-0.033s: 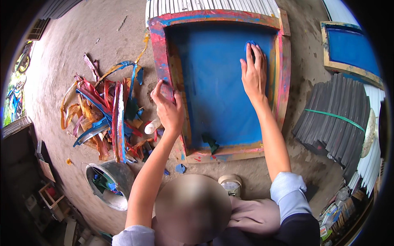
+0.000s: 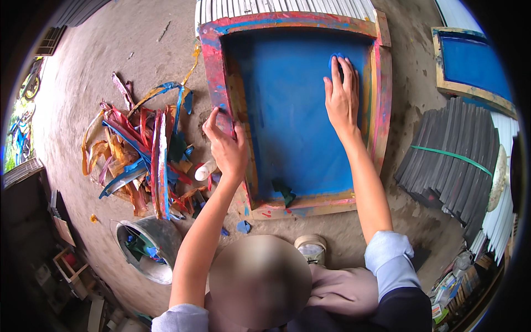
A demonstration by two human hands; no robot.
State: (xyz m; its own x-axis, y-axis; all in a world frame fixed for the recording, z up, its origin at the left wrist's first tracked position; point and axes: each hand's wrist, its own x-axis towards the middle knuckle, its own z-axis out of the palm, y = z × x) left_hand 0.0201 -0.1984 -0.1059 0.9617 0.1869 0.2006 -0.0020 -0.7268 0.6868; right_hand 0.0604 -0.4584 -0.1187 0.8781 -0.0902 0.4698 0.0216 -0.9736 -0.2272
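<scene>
A paint-stained wooden screen-printing frame point(image 2: 381, 122) with a blue screen point(image 2: 293, 110) lies in front of me. My left hand point(image 2: 228, 149) is closed on the frame's left side, its index finger stretched along the wood. Near the screen's upper right corner, my right hand point(image 2: 343, 102) presses a small blue rag point(image 2: 334, 57) against the surface. Most of that rag is hidden under the fingers. Inside the frame's near edge lies a dark green scrap of cloth point(image 2: 284, 192).
Left of the frame is a heap of torn, paint-covered strips point(image 2: 144, 149), with a white cylinder point(image 2: 202, 172) beside it. A tipped bucket point(image 2: 160, 243) holds rags. To the right are a strapped bundle of dark slats point(image 2: 451, 160) and another blue-screened frame point(image 2: 440, 66).
</scene>
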